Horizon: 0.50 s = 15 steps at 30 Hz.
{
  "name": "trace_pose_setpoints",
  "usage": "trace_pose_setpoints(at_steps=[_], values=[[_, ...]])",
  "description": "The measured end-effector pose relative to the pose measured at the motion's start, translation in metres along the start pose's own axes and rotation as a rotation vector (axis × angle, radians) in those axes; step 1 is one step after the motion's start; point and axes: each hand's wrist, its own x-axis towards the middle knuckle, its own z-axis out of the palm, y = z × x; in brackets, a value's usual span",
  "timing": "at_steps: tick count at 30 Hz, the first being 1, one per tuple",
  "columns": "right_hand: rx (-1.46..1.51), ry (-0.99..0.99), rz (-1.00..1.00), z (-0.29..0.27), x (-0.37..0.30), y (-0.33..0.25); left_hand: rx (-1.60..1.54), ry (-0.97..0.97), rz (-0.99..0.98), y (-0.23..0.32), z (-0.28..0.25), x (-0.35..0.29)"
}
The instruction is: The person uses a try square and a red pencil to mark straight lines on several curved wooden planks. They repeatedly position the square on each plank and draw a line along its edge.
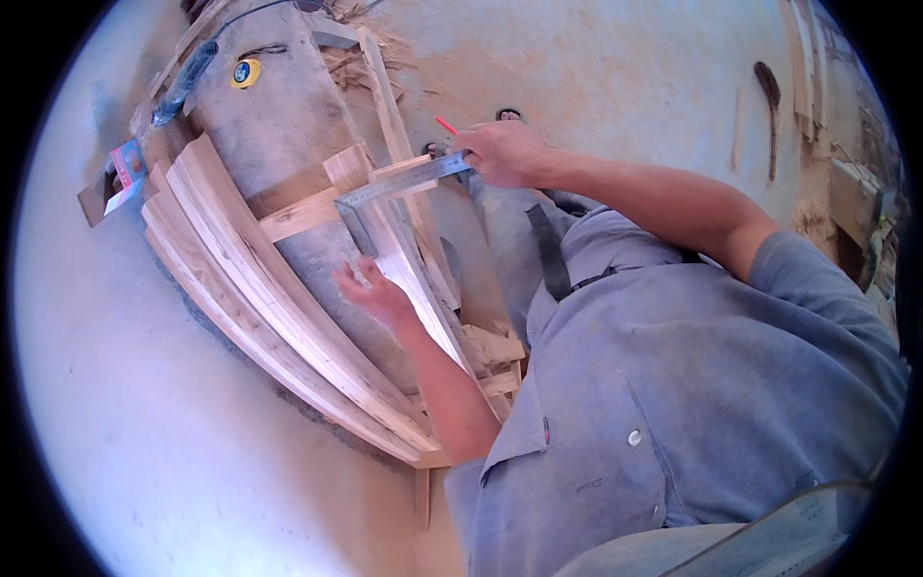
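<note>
A metal carpenter's square (409, 180) lies over pale timber, one end of its long leg gripped in my right hand (505, 154). A thin red stick, perhaps a pencil, juts out beside that hand's fingers. The square's short leg points down toward my left hand (375, 293), whose curved fingers are apart and hold nothing; I cannot tell whether a fingertip touches the metal. Below the square runs a long board (415, 279) with a bright edge. A shorter wooden piece (300, 213) crosses the workbench (279, 125) near the square's corner.
Several long wooden strips (279, 308) lie along the bench's left side. A yellow tape measure (244, 73) rests at the far end, near a plastic-wrapped roll (187, 82). A small coloured box (127, 165) sits at the left edge. Wood shavings and a broom-like thing (767, 87) are on the floor.
</note>
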Motion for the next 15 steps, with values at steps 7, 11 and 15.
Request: trace_pose_setpoints(at_steps=[7, 11, 15], values=[[-0.008, 0.029, -0.06, 0.016, 0.055, -0.014, 0.173, -0.156, 0.081, 0.065, 0.017, 0.086], [0.037, 0.087, -0.053, 0.021, 0.063, -0.01, 0.118, -0.205, 0.041, 0.062, 0.026, 0.098], [0.126, 0.188, -0.114, 0.011, 0.06, -0.013, 0.132, -0.171, 0.145, 0.052, 0.026, 0.097]])
